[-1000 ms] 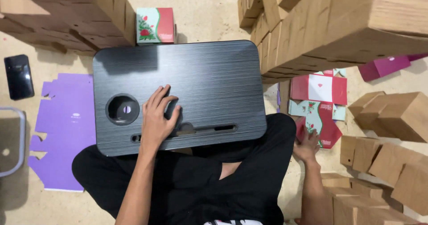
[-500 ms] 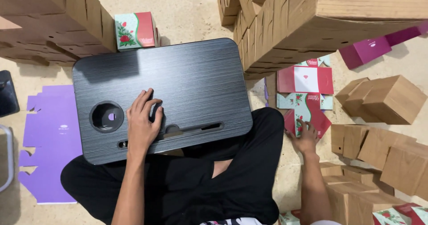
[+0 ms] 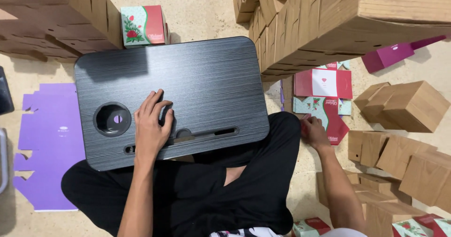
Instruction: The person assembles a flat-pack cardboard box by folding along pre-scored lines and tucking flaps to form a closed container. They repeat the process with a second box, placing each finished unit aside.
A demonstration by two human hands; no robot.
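A dark grey lap tray (image 3: 202,72) with a round cup hole and a long slot rests across my crossed legs. My left hand (image 3: 151,124) lies flat on it beside the cup hole, fingers spread, holding nothing. My right hand (image 3: 314,130) reaches down to the floor at my right knee and touches a flat red and mint printed carton blank (image 3: 334,124); whether the fingers grip it is unclear. More flat red and floral blanks (image 3: 324,84) lie just beyond it.
Stacks of brown cardboard boxes (image 3: 357,16) rise at upper right and upper left (image 3: 51,16). Loose brown boxes (image 3: 408,105) sit at right. A folded floral box (image 3: 142,24) stands behind the tray. Purple flat blanks (image 3: 44,138) lie at left, a magenta box (image 3: 394,54) at right.
My left hand stays on the tray. My right hand has crept slightly along the floor onto the red blanks. The view has shifted, showing more of the boxes at right.
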